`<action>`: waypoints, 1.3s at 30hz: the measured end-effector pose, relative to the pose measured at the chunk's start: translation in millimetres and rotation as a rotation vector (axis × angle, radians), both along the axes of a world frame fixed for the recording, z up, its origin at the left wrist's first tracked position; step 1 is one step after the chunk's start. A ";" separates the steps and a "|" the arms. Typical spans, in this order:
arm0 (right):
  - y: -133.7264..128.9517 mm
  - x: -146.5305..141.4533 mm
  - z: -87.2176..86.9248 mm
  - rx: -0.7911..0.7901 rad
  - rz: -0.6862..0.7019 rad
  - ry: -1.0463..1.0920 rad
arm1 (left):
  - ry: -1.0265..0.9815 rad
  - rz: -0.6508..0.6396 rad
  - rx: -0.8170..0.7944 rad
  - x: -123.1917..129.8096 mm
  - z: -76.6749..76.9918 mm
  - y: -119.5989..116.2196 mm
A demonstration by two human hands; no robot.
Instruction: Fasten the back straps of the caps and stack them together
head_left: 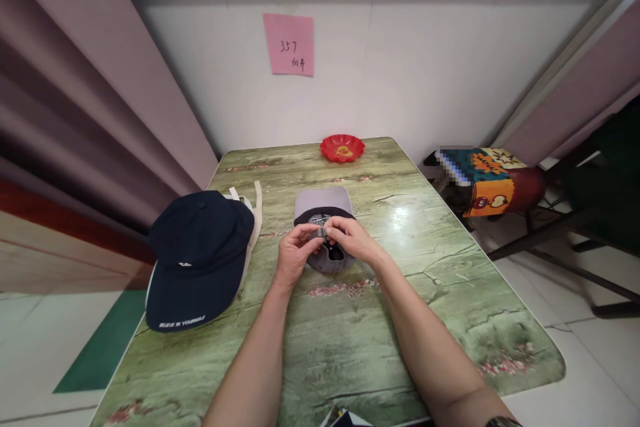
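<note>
A grey-purple cap [324,200] lies on the green table with its brim toward the wall and its dark inside partly showing. Both hands meet over its near, strap end. The fingers of my left hand [295,253] pinch a small grey strap piece from the left. From the right, my right hand [350,238] pinches the same strap area, its thumb and fingertips close together. To the left sits a navy cap [203,240] with white lettering on its brim and pale straps behind it.
A red scalloped dish [343,148] rests near the table's far edge. A pink paper [290,45] is stuck on the wall. Right of the table stand a stool with a patterned cover [487,180] and a dark chair frame [560,227]. Curtains hang at both sides.
</note>
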State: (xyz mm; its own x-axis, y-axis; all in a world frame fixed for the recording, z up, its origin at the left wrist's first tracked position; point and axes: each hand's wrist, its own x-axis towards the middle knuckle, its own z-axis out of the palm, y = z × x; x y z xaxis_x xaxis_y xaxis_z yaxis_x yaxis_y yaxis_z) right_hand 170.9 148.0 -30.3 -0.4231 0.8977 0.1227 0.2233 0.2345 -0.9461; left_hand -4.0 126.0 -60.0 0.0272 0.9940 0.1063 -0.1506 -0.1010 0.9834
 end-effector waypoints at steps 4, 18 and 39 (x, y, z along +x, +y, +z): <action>0.5 -0.3 -0.6 0.005 0.001 -0.026 | -0.009 0.014 0.011 1.6 2.7 -0.5; -4.7 -0.2 5.4 0.142 -0.045 -0.101 | -0.008 0.074 0.006 0.1 -1.7 1.9; -4.1 0.5 9.0 0.347 -0.130 -0.259 | -0.210 -0.026 -0.138 1.0 3.6 -1.0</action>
State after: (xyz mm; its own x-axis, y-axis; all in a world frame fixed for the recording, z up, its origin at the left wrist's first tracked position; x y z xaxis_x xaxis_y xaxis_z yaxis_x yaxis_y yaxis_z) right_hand 171.4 143.9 -21.3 -0.3658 0.8698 0.3311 0.4910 0.4826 -0.7252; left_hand -3.0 125.0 -56.4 0.0448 0.9987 -0.0248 -0.3537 0.0391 0.9345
